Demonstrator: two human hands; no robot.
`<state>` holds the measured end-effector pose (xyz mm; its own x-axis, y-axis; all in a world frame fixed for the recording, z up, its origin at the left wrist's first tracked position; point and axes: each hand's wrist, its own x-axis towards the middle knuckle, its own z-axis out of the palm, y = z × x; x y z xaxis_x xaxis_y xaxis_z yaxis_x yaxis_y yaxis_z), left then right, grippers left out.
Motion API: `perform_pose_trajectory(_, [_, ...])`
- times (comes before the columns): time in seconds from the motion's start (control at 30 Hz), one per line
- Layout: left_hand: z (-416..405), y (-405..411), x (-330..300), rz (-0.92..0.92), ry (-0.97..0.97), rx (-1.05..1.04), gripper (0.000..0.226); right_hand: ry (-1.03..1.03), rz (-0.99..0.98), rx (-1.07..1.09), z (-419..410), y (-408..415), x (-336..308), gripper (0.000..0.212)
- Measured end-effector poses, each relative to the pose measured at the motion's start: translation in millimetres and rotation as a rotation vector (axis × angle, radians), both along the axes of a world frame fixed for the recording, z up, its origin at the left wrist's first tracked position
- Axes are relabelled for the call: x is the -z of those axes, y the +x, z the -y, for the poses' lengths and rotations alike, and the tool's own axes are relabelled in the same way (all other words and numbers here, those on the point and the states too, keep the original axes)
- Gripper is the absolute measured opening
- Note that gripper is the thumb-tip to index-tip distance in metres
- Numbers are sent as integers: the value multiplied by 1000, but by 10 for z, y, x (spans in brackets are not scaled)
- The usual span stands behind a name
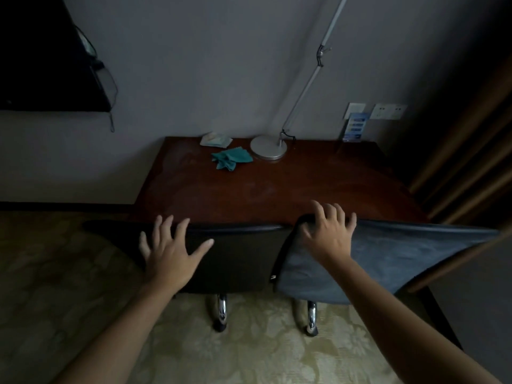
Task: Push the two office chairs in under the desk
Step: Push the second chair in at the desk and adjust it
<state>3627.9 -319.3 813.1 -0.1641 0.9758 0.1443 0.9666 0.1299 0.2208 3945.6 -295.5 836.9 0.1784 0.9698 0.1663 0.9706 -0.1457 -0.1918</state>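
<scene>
Two office chairs stand side by side with their backrests at the front edge of the dark red wooden desk (277, 187). The left chair (238, 259) has a black backrest; the right chair (388, 256) has a blue-grey one. My left hand (169, 250) lies flat, fingers spread, on the black backrest near its top left. My right hand (329, 231) rests with fingers spread over the top left corner of the blue-grey backrest. The seats are hidden; only chrome legs (221, 311) with castors show below.
A desk lamp with a round silver base (268, 146), a teal cloth (231, 159), a small tray (216, 139) and a blue card stand (354, 127) sit at the desk's back. A dark screen (47, 56) hangs at left. Curtain folds (465, 162) at right. Patterned carpet below.
</scene>
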Motion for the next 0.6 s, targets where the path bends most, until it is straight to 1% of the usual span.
perform_pose_trajectory(0.07, [-70,25,39,-53,-3,1,76,-89,15,-5,-111,22,56,59])
perform_pose_trajectory(0.13, [-135,43,58,-101,25,6,74,-112,35,-36,-190,60,119,55])
perform_pose_trajectory(0.2, [-157,51,70,-134,56,4,72,-64,-1,-69,-214,101,151,50])
perform_pose_trajectory(0.3, [-155,45,71,-154,39,6,68,-26,-90,-46,-178,130,140,54])
perform_pose_trajectory(0.47, [-144,49,70,-157,57,12,69,-1,-53,-88,77,397,178,53])
perform_pose_trajectory(0.6, [-118,60,46,-156,65,12,68,19,-88,-94,146,604,188,44])
